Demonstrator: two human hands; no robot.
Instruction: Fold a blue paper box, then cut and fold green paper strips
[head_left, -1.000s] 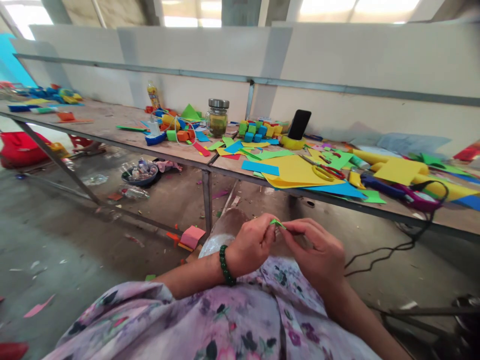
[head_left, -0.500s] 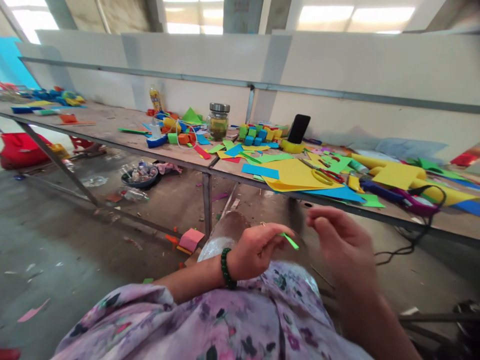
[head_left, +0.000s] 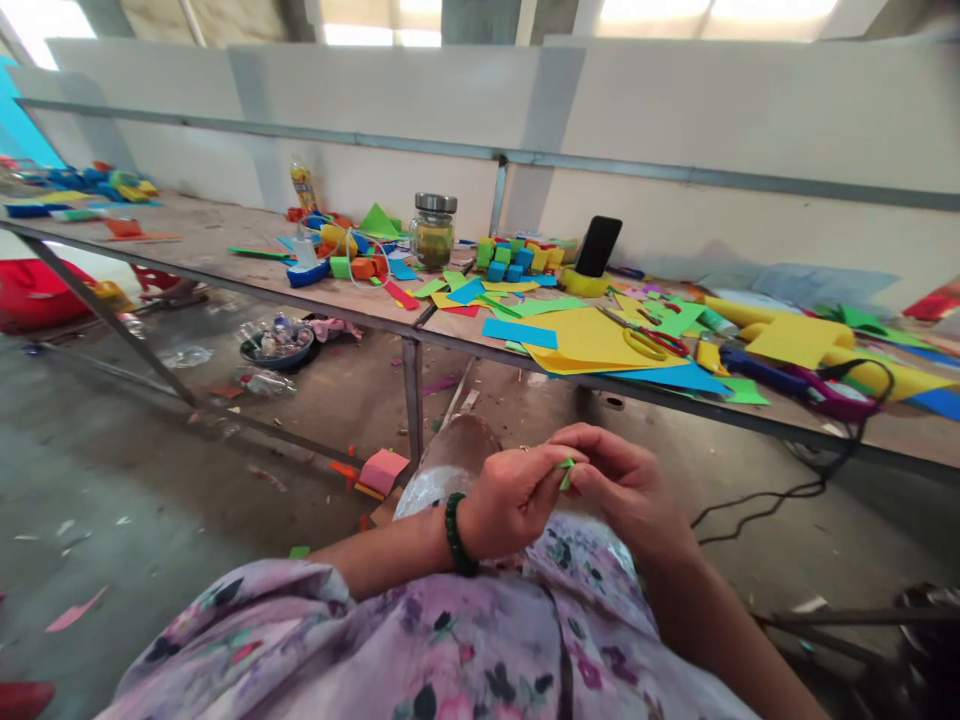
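Observation:
Above my lap, my left hand (head_left: 511,500) pinches a small green strip (head_left: 565,474) that looks like foam or paper, between thumb and forefinger. My right hand (head_left: 619,490) meets it there, its thumb and fingertips closed on the same strip. Only a short folded-looking bit of green shows; the rest is hidden by my fingers. Beyond my hands, on the table, lie yellow sheets (head_left: 585,345), a blue rectangle (head_left: 520,333) and scissors (head_left: 649,340) with yellow and red handles.
The table's front edge (head_left: 525,358) runs just past my knees. On it stand a lidded glass jar (head_left: 433,235), a phone (head_left: 600,245) on a yellow roll, small coloured blocks (head_left: 510,262) and a purple glue gun (head_left: 825,392) with a cord. Beneath is a basin (head_left: 277,345) of bottles.
My right hand has come in from the right and closed on the green strip at my left fingertips. The strip, which stuck out long before, now shows less. The view has tilted slightly down.

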